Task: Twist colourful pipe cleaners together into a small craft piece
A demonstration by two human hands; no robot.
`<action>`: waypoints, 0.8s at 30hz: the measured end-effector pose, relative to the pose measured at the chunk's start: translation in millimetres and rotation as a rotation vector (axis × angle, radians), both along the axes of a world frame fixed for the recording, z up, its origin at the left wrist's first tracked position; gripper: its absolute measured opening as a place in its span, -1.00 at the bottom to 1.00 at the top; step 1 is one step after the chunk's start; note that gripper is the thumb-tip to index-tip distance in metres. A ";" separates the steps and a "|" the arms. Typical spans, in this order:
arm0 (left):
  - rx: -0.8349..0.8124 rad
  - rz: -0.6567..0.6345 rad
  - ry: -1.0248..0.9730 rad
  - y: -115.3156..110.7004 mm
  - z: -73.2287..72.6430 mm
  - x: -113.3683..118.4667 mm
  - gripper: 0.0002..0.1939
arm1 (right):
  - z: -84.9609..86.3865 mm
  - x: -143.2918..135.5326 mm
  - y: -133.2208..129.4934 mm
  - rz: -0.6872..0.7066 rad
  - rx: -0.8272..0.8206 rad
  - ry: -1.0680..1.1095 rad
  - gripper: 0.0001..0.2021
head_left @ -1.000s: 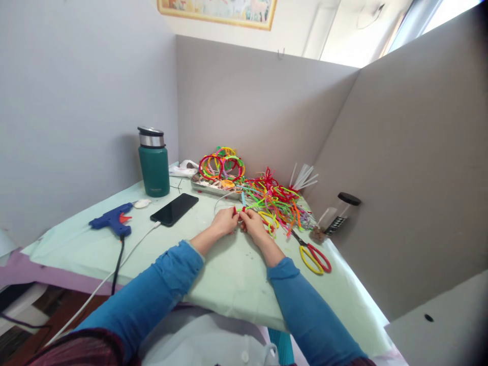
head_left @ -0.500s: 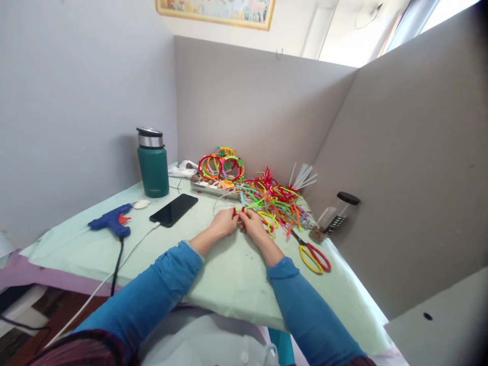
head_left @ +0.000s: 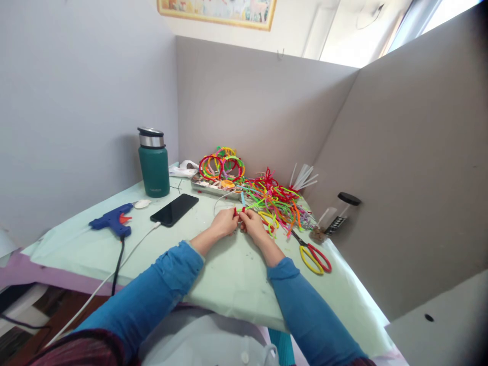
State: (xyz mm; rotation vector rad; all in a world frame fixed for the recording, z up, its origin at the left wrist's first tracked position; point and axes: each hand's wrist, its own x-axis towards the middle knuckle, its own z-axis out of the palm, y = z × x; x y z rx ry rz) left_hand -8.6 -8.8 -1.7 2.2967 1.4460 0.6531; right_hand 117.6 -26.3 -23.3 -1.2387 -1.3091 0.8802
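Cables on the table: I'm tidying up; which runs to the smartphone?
The white cable, plugged into the smartphone; the black cord leads to the glue gun.

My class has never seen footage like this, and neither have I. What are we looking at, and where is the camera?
There is no robot here, just a person's bare left hand and right hand. The camera is worn on the head, looking forward and down. The hands meet, apparently pinching a thin strand, too small to make out fully. On the pale green table cover, a blue glue gun and smartphone lie at left, with a green bottle standing behind. Further back are a metal tray, colourful rings and heaped pipe cleaners. Scissors lie at right.
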 end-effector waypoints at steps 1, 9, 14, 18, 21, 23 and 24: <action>0.004 0.001 0.002 0.0 0.1 -0.1 -0.71 | 0.1 -0.1 -0.1 0.000 -0.002 0.002 -0.77; 0.005 0.006 0.024 -1.1 1.5 -0.4 -0.74 | 0.3 -0.8 -0.4 -0.005 0.001 0.004 -0.78; -0.005 0.011 0.029 -2.2 3.0 0.0 -0.73 | -1.0 -0.5 0.2 -0.005 0.011 0.002 -0.78; -0.003 0.029 0.026 -2.8 3.8 -0.3 -0.74 | 0.1 -1.0 -0.8 -0.015 0.003 -0.009 -0.78; -0.003 0.036 0.034 -2.5 3.3 -0.8 -0.72 | 1.7 -1.4 -1.8 -0.019 -0.003 -0.014 -0.78; 0.015 0.036 0.035 -2.0 2.7 -0.9 -0.71 | 2.5 -1.6 -2.3 -0.021 -0.006 -0.018 -0.78; 0.024 0.036 0.035 -1.7 2.4 -0.9 -0.71 | 2.8 -1.6 -2.6 -0.020 -0.008 -0.021 -0.78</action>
